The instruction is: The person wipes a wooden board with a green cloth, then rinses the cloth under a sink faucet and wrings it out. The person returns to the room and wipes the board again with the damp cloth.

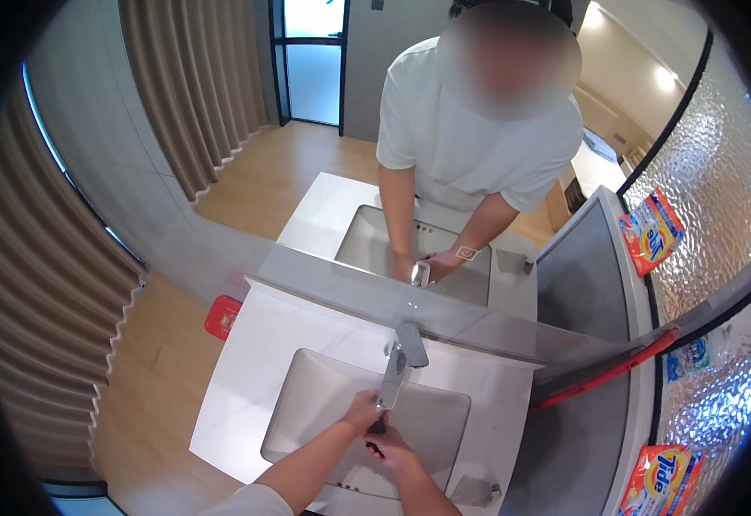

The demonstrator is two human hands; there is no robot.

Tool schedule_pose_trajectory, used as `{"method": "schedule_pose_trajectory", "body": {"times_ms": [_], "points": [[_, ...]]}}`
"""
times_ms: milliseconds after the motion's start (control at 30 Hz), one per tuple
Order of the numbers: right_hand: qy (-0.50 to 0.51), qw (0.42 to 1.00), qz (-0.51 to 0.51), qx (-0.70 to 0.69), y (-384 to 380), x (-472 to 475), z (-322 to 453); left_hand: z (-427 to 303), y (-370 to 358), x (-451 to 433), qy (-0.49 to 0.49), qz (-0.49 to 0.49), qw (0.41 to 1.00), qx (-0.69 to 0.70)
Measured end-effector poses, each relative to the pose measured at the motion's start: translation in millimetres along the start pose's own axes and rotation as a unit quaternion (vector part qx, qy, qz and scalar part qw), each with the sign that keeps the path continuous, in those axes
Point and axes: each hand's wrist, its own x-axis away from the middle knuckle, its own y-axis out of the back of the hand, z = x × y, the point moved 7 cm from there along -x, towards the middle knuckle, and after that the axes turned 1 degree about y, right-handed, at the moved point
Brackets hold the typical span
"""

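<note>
Both of my hands are over a rectangular sink basin, just below the spout of a chrome faucet. My left hand is under the spout tip, and my right hand lies just below and to the right of it. A small dark object shows between the hands; my right fingers curl around a dark part of it. What it is cannot be told. Whether my left fingers grip it is unclear. The large mirror behind the faucet reflects the person in a white T-shirt with both arms over the basin.
A white countertop surrounds the basin. A clear grey item lies at its lower right. A red object is beyond the left edge. Tide packets and a red strip are at right; brown curtains hang left.
</note>
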Motion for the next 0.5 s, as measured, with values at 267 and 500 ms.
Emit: {"method": "schedule_pose_trajectory", "body": {"times_ms": [267,500], "points": [[0.121,0.878,-0.185,0.425,-8.9,9.1,38.4,27.0,29.0,-12.8,-0.026,-0.208,0.976,-0.055],[0.133,0.856,-0.224,0.446,-3.3,-3.3,31.8,24.2,28.7,10.1,0.085,-0.224,0.963,0.127]]}}
